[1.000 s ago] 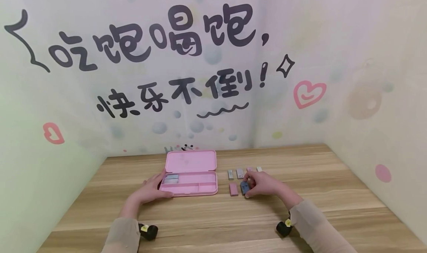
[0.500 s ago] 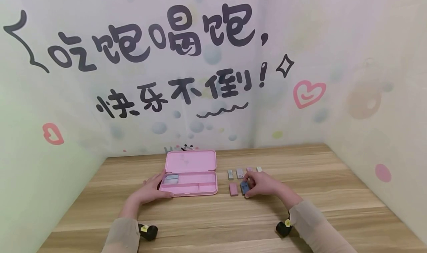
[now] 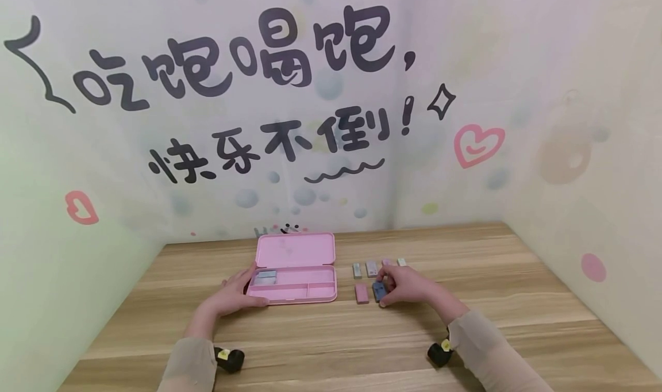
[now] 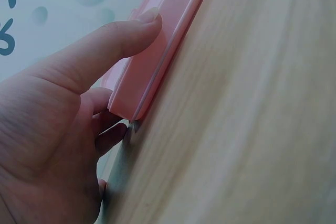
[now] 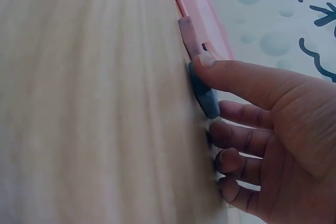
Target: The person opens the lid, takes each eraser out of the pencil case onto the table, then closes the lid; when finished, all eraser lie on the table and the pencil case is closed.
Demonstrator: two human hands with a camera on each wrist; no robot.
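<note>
An open pink pencil case (image 3: pixel 296 250) lies on the table with its lid tipped back toward the wall. My left hand (image 3: pixel 233 296) holds its left end, the thumb on the front wall (image 4: pixel 149 66) and the other fingers around the corner. Blue-grey erasers (image 3: pixel 266 277) sit in the left part of its rear compartment; the two front compartments hold nothing. To the right of the case, my right hand (image 3: pixel 408 284) pinches a dark blue eraser (image 5: pixel 202 90) between thumb and fingers, low at the tabletop. A pink eraser (image 3: pixel 361 294) lies just left of it.
Behind the blue eraser stands a row of small erasers: a grey one (image 3: pixel 357 271), a pale patterned one (image 3: pixel 372 269), a pink one (image 3: pixel 386 262) and a whitish one (image 3: pixel 402 262). A printed curtain (image 3: pixel 331 208) borders the wooden table (image 3: pixel 331 346) at the back.
</note>
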